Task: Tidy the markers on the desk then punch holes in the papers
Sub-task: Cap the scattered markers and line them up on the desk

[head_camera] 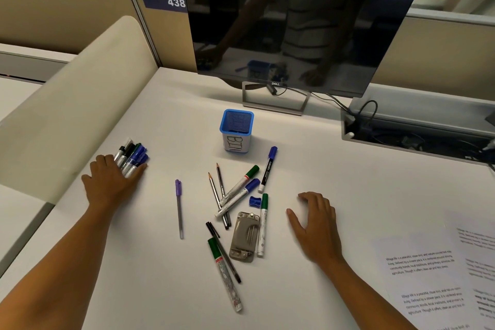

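My left hand (112,179) lies on a bundle of markers (132,154) at the desk's left, fingers spread over their lower ends. A loose pile sits mid-desk: a blue-capped marker (268,169), two crossed markers (238,190), a green-capped marker (263,225), another green-capped marker (225,273), two pencils (219,198) and a black pen (223,254). A purple pen (179,209) lies apart to the left. The grey hole punch (245,237) rests in the pile. My right hand (317,225) rests on the desk right of it, fingers loosely bent, holding nothing. Printed papers (428,276) lie at the lower right.
A blue mesh cup labelled BIN (237,131) stands behind the pile. A small blue sharpener (255,201) lies beside the markers. A dark monitor (308,21) on a stand is at the back, with cables in a tray (417,136) at the right. A beige partition (72,104) borders the left.
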`<action>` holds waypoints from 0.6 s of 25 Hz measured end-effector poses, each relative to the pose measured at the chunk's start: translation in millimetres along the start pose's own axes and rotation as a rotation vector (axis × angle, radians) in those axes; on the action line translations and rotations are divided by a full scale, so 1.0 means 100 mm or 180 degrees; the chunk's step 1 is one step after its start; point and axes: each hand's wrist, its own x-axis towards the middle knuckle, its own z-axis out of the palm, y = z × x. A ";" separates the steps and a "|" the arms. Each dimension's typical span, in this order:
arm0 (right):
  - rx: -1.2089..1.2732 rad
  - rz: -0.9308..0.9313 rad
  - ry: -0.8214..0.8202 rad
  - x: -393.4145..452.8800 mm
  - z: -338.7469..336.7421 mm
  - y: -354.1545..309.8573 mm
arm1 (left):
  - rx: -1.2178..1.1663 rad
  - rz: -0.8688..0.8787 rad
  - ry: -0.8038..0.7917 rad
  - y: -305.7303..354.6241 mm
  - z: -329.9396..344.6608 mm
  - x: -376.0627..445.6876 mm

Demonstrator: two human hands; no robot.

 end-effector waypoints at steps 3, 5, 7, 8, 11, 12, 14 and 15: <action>0.0023 -0.0011 0.0017 0.00 0.00 0.00 | 0.0020 -0.0030 -0.0003 0.01 -0.01 -0.04; 0.0027 -0.0022 0.0031 0.00 -0.01 0.00 | -0.0069 0.0000 0.0126 0.11 -0.05 -0.10; 0.0034 -0.0016 0.0043 0.00 0.00 -0.01 | -0.0266 0.0131 0.0333 0.32 -0.11 -0.23; 0.0045 -0.0012 0.0048 0.00 0.00 0.00 | -0.0377 0.0232 0.0398 0.46 -0.14 -0.33; 0.0050 -0.0016 0.0051 0.00 0.00 0.00 | -0.0757 0.0390 0.0179 0.86 -0.14 -0.80; 0.0049 -0.0026 0.0054 0.00 0.00 0.00 | -0.0853 0.0300 0.0004 0.95 -0.11 -0.95; 0.0052 -0.0030 0.0073 0.00 0.00 0.00 | -0.1090 0.0033 -0.0303 1.06 -0.06 -1.14; 0.0057 -0.0032 0.0090 0.00 0.00 -0.01 | -0.1222 -0.0098 -0.0400 1.09 -0.05 -1.19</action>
